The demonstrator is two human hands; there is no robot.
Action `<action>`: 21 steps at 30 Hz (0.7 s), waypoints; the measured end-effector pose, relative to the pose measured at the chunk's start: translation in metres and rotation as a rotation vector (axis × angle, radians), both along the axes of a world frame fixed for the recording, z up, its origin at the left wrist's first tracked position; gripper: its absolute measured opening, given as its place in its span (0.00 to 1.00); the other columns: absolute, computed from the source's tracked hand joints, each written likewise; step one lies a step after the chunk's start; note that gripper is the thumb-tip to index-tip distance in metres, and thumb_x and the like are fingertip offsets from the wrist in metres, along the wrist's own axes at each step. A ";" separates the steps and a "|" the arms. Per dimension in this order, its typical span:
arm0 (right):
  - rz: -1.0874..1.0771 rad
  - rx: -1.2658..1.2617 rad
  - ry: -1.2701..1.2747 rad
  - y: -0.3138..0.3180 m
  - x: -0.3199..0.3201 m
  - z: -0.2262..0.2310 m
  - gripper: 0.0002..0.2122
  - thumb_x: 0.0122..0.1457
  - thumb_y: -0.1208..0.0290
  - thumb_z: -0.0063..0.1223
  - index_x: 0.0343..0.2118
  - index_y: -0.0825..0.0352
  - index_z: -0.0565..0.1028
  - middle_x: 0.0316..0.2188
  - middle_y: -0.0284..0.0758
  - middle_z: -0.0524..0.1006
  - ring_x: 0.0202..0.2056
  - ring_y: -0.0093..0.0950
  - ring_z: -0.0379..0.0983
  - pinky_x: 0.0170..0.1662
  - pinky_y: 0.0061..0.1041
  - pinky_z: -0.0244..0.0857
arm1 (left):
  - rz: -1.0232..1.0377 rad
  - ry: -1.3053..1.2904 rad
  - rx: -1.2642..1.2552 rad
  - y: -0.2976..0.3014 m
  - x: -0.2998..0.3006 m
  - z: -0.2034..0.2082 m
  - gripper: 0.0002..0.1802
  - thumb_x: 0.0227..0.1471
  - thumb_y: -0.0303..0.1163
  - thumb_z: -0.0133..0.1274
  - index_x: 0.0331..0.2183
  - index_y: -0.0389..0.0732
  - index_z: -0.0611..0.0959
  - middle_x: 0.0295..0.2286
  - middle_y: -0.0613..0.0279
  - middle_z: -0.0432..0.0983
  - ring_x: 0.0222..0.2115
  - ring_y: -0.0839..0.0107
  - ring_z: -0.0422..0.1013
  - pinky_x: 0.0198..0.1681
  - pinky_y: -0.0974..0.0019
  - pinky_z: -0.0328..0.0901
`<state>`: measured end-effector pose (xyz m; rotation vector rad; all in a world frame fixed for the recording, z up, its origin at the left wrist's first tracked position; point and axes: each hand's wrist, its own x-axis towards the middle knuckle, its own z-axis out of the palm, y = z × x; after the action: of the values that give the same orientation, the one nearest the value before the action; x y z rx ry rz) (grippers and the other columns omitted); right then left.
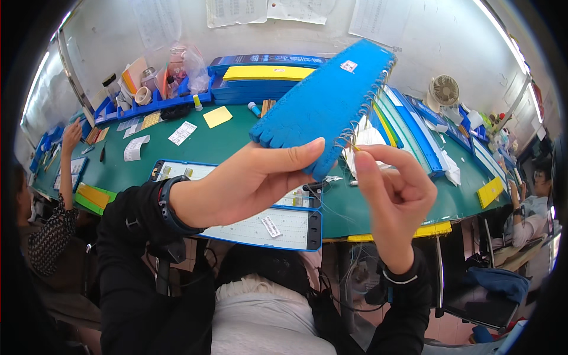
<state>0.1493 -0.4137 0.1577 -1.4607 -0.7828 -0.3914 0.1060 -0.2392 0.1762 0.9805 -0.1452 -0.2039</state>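
My left hand (254, 177) is closed round the lower end of a long blue board (322, 94), thumb on its face. The board is held tilted above the table, its far end up and to the right. A small white label sits near its top, and a row of wire loops (374, 94) runs down its right edge. My right hand (396, 201) pinches a thin yellowish piece (356, 148) against the lowest loops; its kind is too small to tell. Fine thin strands hang below the board. Beneath my hands an open blue-rimmed case (296, 228) lies at the table's front edge.
The green table (177, 155) carries paper slips, a yellow sheet (218, 117) and blue bins (142, 107). Stacked blue cases (248, 93) stand at the back, more boards (414, 130) at the right, near a small fan (444, 90). Other people sit at both sides.
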 end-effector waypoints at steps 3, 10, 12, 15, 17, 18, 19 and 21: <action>0.007 0.018 -0.011 0.008 0.002 -0.009 0.07 0.48 0.81 0.57 0.32 0.70 0.76 0.08 0.18 0.61 0.11 0.04 0.47 0.16 0.11 0.33 | -0.040 0.017 -0.023 -0.001 -0.007 0.002 0.26 0.51 0.36 0.52 0.49 0.38 0.64 0.42 0.61 0.67 0.42 0.74 0.64 0.47 0.68 0.61; 0.027 0.029 0.078 0.010 -0.008 -0.014 0.06 0.48 0.81 0.56 0.31 0.69 0.74 0.08 0.19 0.60 0.12 0.05 0.48 0.16 0.11 0.34 | -0.046 0.007 -0.028 -0.004 -0.009 -0.002 0.24 0.52 0.35 0.51 0.48 0.37 0.64 0.41 0.61 0.67 0.42 0.74 0.65 0.47 0.68 0.61; 0.132 0.102 0.214 0.011 -0.010 -0.016 0.05 0.48 0.81 0.56 0.30 0.68 0.74 0.08 0.19 0.59 0.12 0.05 0.48 0.16 0.11 0.35 | -0.024 0.025 -0.044 -0.005 -0.010 -0.003 0.23 0.52 0.34 0.50 0.47 0.37 0.66 0.40 0.60 0.68 0.41 0.74 0.66 0.46 0.68 0.61; 0.065 0.065 0.078 0.009 -0.011 -0.022 0.06 0.47 0.81 0.57 0.29 0.68 0.74 0.08 0.19 0.57 0.12 0.05 0.48 0.16 0.11 0.36 | -0.018 0.049 -0.055 -0.005 -0.012 -0.001 0.20 0.52 0.31 0.50 0.46 0.36 0.68 0.39 0.61 0.70 0.40 0.74 0.67 0.45 0.68 0.62; 0.050 0.057 -0.013 0.011 -0.009 -0.029 0.06 0.46 0.81 0.57 0.29 0.68 0.74 0.08 0.19 0.57 0.12 0.06 0.48 0.16 0.11 0.37 | 0.010 0.084 -0.027 0.000 -0.015 -0.003 0.18 0.53 0.32 0.48 0.45 0.36 0.68 0.38 0.61 0.71 0.39 0.74 0.67 0.45 0.68 0.62; 0.006 0.038 -0.106 0.006 -0.009 -0.032 0.07 0.45 0.82 0.57 0.29 0.67 0.74 0.08 0.19 0.57 0.12 0.06 0.48 0.16 0.11 0.37 | 0.009 0.117 -0.005 0.000 -0.011 -0.005 0.16 0.54 0.32 0.46 0.44 0.37 0.69 0.37 0.62 0.71 0.37 0.73 0.68 0.45 0.67 0.61; -0.010 -0.009 -0.133 0.004 -0.009 -0.034 0.08 0.43 0.82 0.58 0.28 0.66 0.74 0.08 0.22 0.59 0.11 0.09 0.48 0.15 0.11 0.41 | -0.037 0.123 -0.012 0.000 -0.010 -0.007 0.16 0.54 0.32 0.46 0.44 0.37 0.69 0.37 0.62 0.71 0.37 0.73 0.68 0.45 0.67 0.61; -0.046 -0.003 -0.292 -0.002 -0.004 -0.039 0.09 0.42 0.84 0.59 0.28 0.68 0.75 0.08 0.20 0.60 0.11 0.08 0.52 0.15 0.10 0.44 | -0.012 0.136 0.002 -0.007 -0.007 -0.010 0.16 0.54 0.34 0.46 0.43 0.36 0.70 0.37 0.62 0.72 0.37 0.74 0.68 0.44 0.69 0.62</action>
<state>0.1450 -0.4152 0.1191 -1.4435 -0.9828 -0.6493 0.0989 -0.2466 0.1665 0.9651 -0.0265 -0.2806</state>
